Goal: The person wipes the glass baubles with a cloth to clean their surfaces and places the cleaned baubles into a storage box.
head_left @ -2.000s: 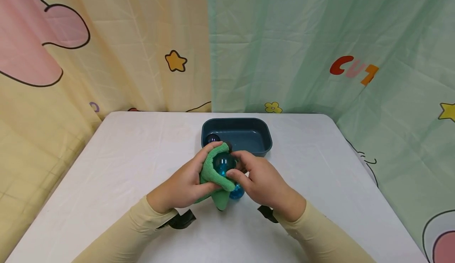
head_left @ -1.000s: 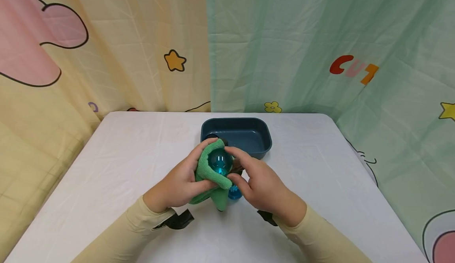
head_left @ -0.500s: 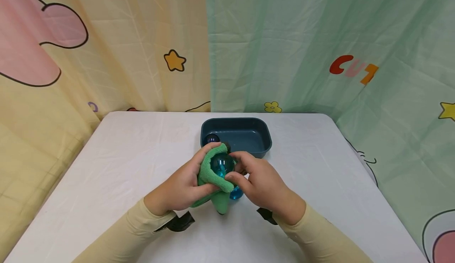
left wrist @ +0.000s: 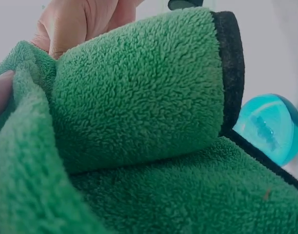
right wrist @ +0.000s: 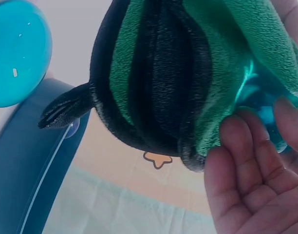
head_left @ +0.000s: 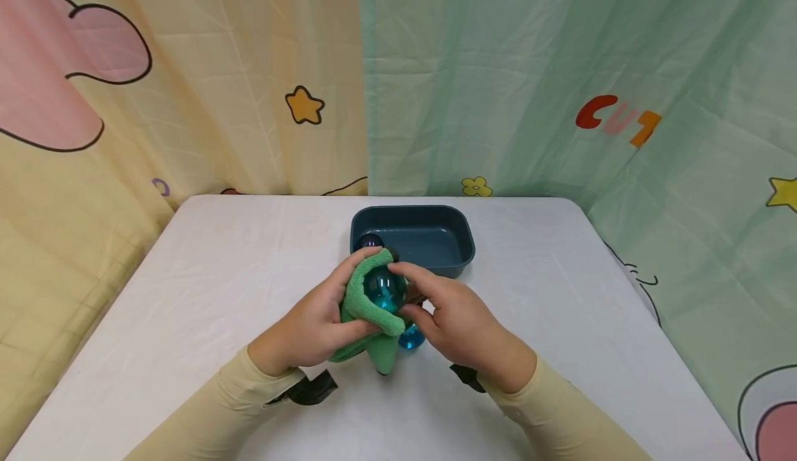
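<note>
My left hand (head_left: 311,322) grips a fluffy green towel (head_left: 356,300) with dark edging, wrapped partly around a see-through teal ball (head_left: 384,289). On the ball's other side my right hand (head_left: 467,322) holds it between curled fingers and thumb. In the right wrist view the ball (right wrist: 261,105) shows between the towel folds and my fingertips. A second blue ball (head_left: 411,337) lies on the table below my right fingers, partly hidden. The left wrist view is mostly filled by towel (left wrist: 139,92).
A dark blue rectangular bin (head_left: 436,239) stands just beyond my hands. At its near left corner sits a dark ball (head_left: 371,241). The table (head_left: 249,260) has a white cover, with patterned curtains (head_left: 473,66) behind it.
Both hands shift slightly left and right together with the towel and ball, ending a little to the left. My grip stays much the same, and the bin has not moved.
</note>
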`<control>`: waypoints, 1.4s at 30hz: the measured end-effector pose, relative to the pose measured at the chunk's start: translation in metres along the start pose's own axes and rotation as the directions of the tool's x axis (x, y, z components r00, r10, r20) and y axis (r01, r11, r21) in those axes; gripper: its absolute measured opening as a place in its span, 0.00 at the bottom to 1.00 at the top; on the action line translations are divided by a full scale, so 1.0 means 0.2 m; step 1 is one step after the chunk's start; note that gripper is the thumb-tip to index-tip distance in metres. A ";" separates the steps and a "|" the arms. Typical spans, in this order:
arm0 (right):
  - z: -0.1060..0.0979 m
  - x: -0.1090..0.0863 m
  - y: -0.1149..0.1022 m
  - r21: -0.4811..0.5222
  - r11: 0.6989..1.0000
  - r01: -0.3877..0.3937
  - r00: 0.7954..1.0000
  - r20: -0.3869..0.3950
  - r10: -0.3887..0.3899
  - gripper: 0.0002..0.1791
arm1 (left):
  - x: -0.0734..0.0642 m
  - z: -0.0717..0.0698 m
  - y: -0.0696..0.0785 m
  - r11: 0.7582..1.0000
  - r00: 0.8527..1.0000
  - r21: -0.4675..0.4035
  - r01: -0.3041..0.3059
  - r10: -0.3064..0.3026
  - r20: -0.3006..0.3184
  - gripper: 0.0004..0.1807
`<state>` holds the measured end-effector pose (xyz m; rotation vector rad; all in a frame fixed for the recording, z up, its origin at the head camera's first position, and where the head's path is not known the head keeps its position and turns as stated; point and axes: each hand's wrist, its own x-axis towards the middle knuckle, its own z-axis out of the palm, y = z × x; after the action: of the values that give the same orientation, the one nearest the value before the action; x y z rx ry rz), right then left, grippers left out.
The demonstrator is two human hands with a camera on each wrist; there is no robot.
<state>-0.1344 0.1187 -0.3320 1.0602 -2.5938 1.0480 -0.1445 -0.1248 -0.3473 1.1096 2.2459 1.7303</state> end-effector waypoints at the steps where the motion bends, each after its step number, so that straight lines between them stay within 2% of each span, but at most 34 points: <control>1: 0.00 0.00 0.00 0.000 1.000 0.004 1.000 -0.005 -0.004 0.33 | 0.00 0.00 0.00 1.000 1.000 -0.001 -0.001 0.001 0.004 0.48; 9: 0.00 -0.02 0.01 -0.005 0.999 0.042 0.998 -0.044 -0.042 0.32 | 0.00 0.01 0.03 1.000 1.000 0.005 -0.008 0.008 0.021 0.47; 16: 0.00 -0.03 0.00 0.020 0.999 -0.025 1.000 -0.010 0.025 0.26 | 0.00 0.03 0.05 0.999 1.000 0.048 -0.014 0.013 0.025 0.46; 24: -0.01 -0.04 -0.01 0.097 0.992 -0.083 0.997 0.011 0.082 0.24 | -0.01 0.04 0.06 0.996 0.999 0.088 -0.031 0.027 0.042 0.45; 29: 0.00 -0.04 -0.02 0.104 0.989 -0.109 0.994 0.024 0.107 0.22 | -0.01 0.05 0.06 0.995 0.999 0.097 -0.017 0.013 0.043 0.45; 36: 0.00 -0.04 -0.02 0.167 0.974 -0.153 0.988 0.056 0.145 0.17 | -0.02 0.05 0.07 0.994 0.999 0.107 0.003 -0.008 0.046 0.45; 39: 0.00 -0.04 -0.02 0.163 0.975 -0.152 0.988 0.060 0.144 0.16 | -0.02 0.06 0.06 0.994 0.999 0.106 0.004 -0.009 0.044 0.45; 42: 0.00 -0.05 -0.01 0.140 0.984 -0.114 0.993 0.043 0.109 0.14 | -0.03 0.06 0.06 0.996 0.999 0.083 0.011 -0.014 0.039 0.45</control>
<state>-0.1259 0.1225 -0.3338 0.9801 -2.6686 1.2681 -0.1293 -0.1181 -0.3428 1.1328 2.3150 1.6095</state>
